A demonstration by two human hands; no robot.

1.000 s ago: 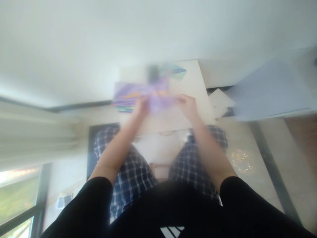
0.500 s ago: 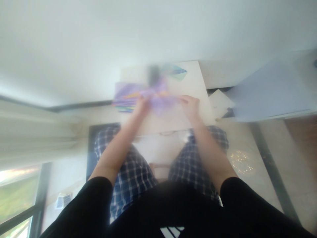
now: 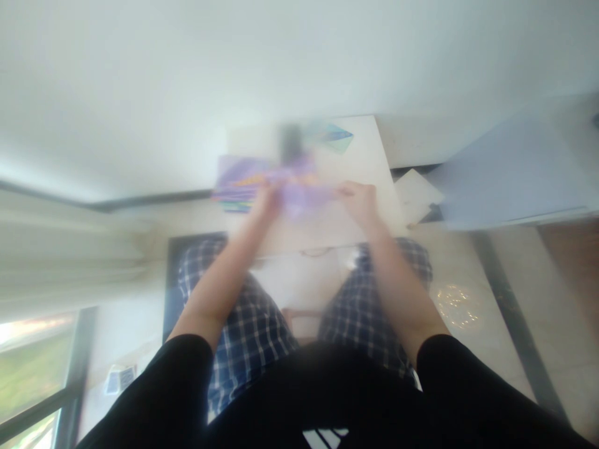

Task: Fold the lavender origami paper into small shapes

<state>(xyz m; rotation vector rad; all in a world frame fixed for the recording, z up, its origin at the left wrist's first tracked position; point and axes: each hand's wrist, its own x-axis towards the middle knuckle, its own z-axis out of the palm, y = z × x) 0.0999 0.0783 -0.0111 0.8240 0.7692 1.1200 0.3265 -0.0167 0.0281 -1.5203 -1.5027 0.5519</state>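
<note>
The picture is blurred. A purple sheet of paper [image 3: 299, 187] lies on a small pale table [image 3: 360, 162] in front of me, over a stack of coloured sheets [image 3: 234, 187]. My left hand [image 3: 267, 201] rests on the sheet's left part and my right hand [image 3: 359, 201] on its right edge. Both hands look closed in a pinch on the purple paper, though their fingers are smeared.
A blue-green folded paper [image 3: 337, 136] and a dark blurred object [image 3: 290, 142] lie at the table's far side. A large pale blue sheet [image 3: 510, 174] and a white paper [image 3: 414, 193] sit to the right. My legs in checked shorts are under the table edge; a window is at the lower left.
My right hand has shifted slightly along the purple paper's right edge, and the paper's shape between my hands has changed a little. The rest has stayed in place.
</note>
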